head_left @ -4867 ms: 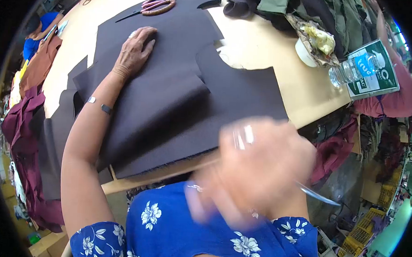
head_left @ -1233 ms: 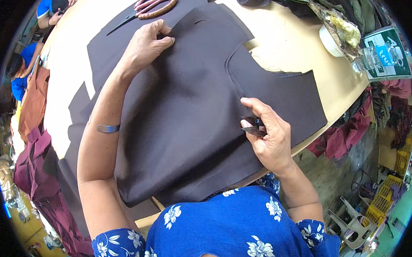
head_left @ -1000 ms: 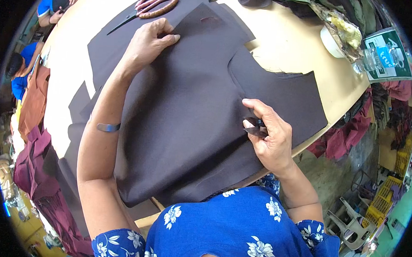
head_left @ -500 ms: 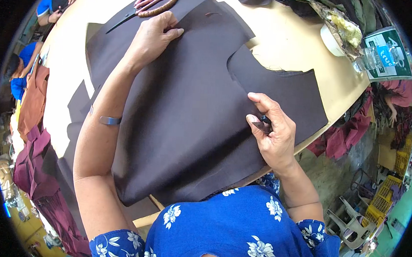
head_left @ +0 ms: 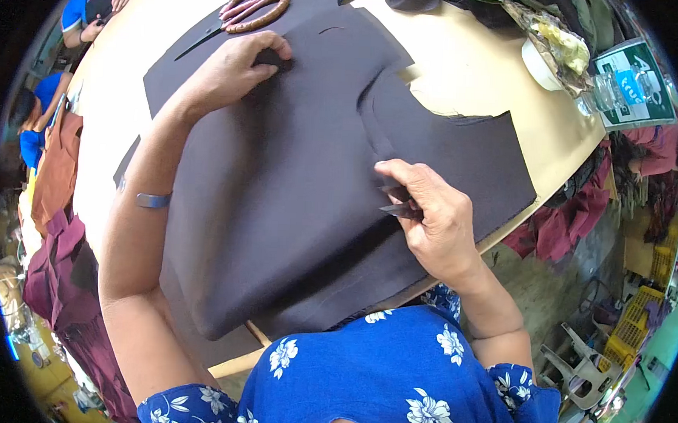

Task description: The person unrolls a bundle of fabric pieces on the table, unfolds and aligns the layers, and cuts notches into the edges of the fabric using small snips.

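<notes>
Dark fabric panels (head_left: 303, 164) lie layered on the pale table, with a raised fold running across the lower part. My left hand (head_left: 243, 67) is closed on the upper left part of the top panel, fingers curled and pinching. On the right, my right hand (head_left: 433, 216) is curled near the curved cutout, holding a small dark pointed tool (head_left: 406, 209) whose body is mostly hidden in the palm. Above my left hand, scissors (head_left: 249, 11) with wrapped handles rest on the fabric, blades pointing lower left.
A white bowl (head_left: 540, 65) with wrapped food, a clear bottle (head_left: 617, 89) and a green box (head_left: 646, 100) sit at the right edge. Maroon cloth (head_left: 60, 267) hangs at the left. Two people are at the upper left. Yellow crates (head_left: 637, 315) stand at the lower right.
My left hand has shifted left and slightly down, and the top panel has moved left with it. My right hand has also moved a little left with the dark tool.
</notes>
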Tool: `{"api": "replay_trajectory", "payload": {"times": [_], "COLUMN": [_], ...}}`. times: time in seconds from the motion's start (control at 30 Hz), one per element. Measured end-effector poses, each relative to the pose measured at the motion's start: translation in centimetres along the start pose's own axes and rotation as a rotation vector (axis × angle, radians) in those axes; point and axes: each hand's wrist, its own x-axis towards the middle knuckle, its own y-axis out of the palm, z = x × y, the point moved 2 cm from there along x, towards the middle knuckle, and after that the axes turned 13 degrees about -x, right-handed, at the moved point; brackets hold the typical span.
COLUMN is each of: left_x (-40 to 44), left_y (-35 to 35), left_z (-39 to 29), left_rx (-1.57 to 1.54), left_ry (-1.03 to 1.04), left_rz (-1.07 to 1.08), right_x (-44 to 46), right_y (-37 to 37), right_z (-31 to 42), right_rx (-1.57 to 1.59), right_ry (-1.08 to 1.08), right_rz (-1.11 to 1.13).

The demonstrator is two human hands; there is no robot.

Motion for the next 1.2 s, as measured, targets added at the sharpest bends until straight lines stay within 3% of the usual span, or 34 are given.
{"api": "replay_trajectory", "payload": {"times": [0.17, 0.27, 0.37, 0.5, 0.6, 0.7, 0.73, 0.83, 0.97, 1.0, 1.1, 1.2], "left_x": [-0.9, -0.9, -1.6, -1.5, -1.0, -2.1, -2.0, -1.7, -1.1, -0.8, -0.4, 0.3], "left_y": [-1.5, -1.2, 0.5, 1.0, 0.3, 1.4, 1.9, 2.8, 3.2, 2.8, 2.9, 2.2], "left_z": [-0.6, -1.2, -0.9, -0.1, -1.4, -3.6, -3.3, -3.5, -2.5, -2.8, -1.8, -2.4], "left_rx": [0.004, -0.024, -0.118, -0.094, -0.097, -0.014, 0.028, 0.173, 0.295, 0.288, 0.368, 0.352], "left_ry": [-0.133, -0.138, -0.107, -0.217, -0.202, 0.15, 0.199, 0.119, 0.143, 0.061, 0.12, 0.003], "left_rz": [0.111, 0.235, -0.052, -0.093, 0.078, -0.113, -0.054, -0.005, -0.111, -0.044, -0.093, 0.042], "right_x": [-0.5, -1.4, -1.8, -2.2, -2.3, -2.2, -2.2, -2.2, -2.5, -2.5, -2.5, -2.4], "right_y": [-0.2, -0.2, -0.1, 0.1, 0.1, 0.1, 0.1, 0.2, 0.2, 0.1, 0.2, 0.2], "right_z": [1.5, 1.6, 1.1, 1.1, 1.2, 1.1, 1.1, 1.2, 1.2, 1.1, 1.1, 1.0], "right_rx": [0.242, 0.236, 0.135, 0.056, 0.067, 0.064, 0.058, 0.018, -0.012, -0.012, -0.003, 0.001], "right_ry": [0.005, -0.006, -0.01, -0.013, 0.017, 0.012, 0.002, -0.031, -0.033, -0.032, -0.036, -0.042], "right_rz": [0.176, 0.158, 0.147, 0.129, 0.138, 0.143, 0.139, 0.126, 0.145, 0.15, 0.146, 0.142]}}
